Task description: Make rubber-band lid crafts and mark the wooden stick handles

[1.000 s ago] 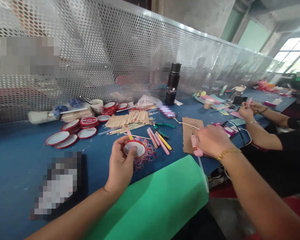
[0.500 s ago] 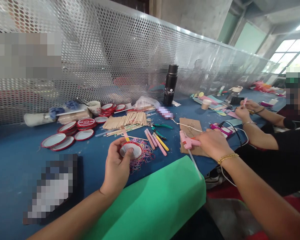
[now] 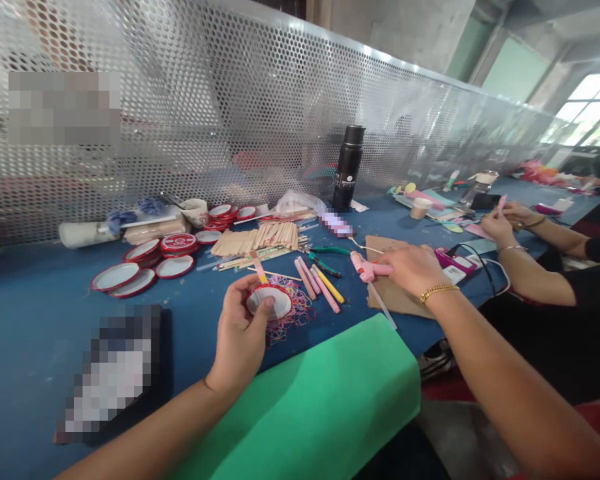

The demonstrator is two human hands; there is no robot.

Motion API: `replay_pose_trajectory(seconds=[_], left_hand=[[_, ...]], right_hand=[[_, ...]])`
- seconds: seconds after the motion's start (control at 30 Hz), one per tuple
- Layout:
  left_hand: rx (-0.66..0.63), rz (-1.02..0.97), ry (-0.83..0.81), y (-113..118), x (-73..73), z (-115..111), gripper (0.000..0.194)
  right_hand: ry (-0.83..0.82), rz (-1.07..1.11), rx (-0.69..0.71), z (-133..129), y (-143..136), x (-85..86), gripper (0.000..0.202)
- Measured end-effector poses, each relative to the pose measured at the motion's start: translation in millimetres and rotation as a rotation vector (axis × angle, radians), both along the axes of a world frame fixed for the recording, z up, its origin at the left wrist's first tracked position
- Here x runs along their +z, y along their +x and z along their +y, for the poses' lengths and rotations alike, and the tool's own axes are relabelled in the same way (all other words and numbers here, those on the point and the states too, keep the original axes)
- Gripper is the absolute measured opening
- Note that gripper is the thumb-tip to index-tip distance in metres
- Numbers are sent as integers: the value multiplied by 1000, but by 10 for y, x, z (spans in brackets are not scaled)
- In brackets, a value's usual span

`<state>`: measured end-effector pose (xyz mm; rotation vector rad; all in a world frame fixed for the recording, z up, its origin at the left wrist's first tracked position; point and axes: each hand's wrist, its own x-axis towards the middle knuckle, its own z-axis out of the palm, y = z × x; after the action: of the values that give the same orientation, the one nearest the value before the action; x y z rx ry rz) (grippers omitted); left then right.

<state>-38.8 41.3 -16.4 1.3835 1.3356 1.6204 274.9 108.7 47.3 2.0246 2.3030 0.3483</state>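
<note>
My left hand (image 3: 240, 333) grips a small white paper cup with a red rim (image 3: 269, 301), a wooden stick (image 3: 258, 267) poking up behind it, just above a heap of thin coloured rubber bands (image 3: 293, 308). My right hand (image 3: 413, 268) holds a pink glue gun (image 3: 367, 269) with its nozzle pointing left, a clear glue stick trailing back over a brown cardboard piece (image 3: 390, 293). Pink and yellow sticks (image 3: 323, 283) lie between the two hands.
Red-rimmed lids (image 3: 130, 270), a pile of wooden sticks (image 3: 257, 239), green-handled pliers (image 3: 325, 257) and a black flask (image 3: 347, 168) stand on the blue table (image 3: 40, 320). A green foam sheet (image 3: 325, 400) overhangs the near edge. Another person's hands (image 3: 500, 223) work at the right. A perforated metal screen backs the table.
My right hand has lifted the pink glue gun off the cardboard and swung it left toward the cup. My left hand keeps the cup almost still.
</note>
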Motion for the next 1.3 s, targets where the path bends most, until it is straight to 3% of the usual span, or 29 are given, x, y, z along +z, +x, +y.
replay_pose_trajectory(seconds=[0.1,0.17,0.27,0.37,0.53,0.7,0.9,1.03,1.17,1.3], left_hand=[[-22,-41,1,11,12,4,39],[-31,-68,-1,13,22,-1,41],[-36,-92,1,9,33,-16,44],[-38,-110,29,5,30,-26,43],[-1,-151,42,4,-10,0,38],[56,-98,-7,-43,-44,58,37],[112,105,-33,-99,-8,79,34],[117,218,7,-103,-13,66,36],[56,190,18,-100,-32,43,42],[36,60,17,-96,13,21,40]], right_hand=[[150,105,45,-158,-190,129,22],[237,311,189,-299,-452,195,22],[151,612,404,-495,-952,220,27],[-21,734,589,-577,-1394,177,32],[-92,805,584,-413,-1799,65,13],[-121,957,502,-205,-1927,-85,6],[-260,1189,446,-140,-1911,-269,7],[-193,1236,454,-161,-1916,-284,7],[-95,1206,462,-180,-1921,-253,10],[-118,1287,410,-154,-1901,-242,6]])
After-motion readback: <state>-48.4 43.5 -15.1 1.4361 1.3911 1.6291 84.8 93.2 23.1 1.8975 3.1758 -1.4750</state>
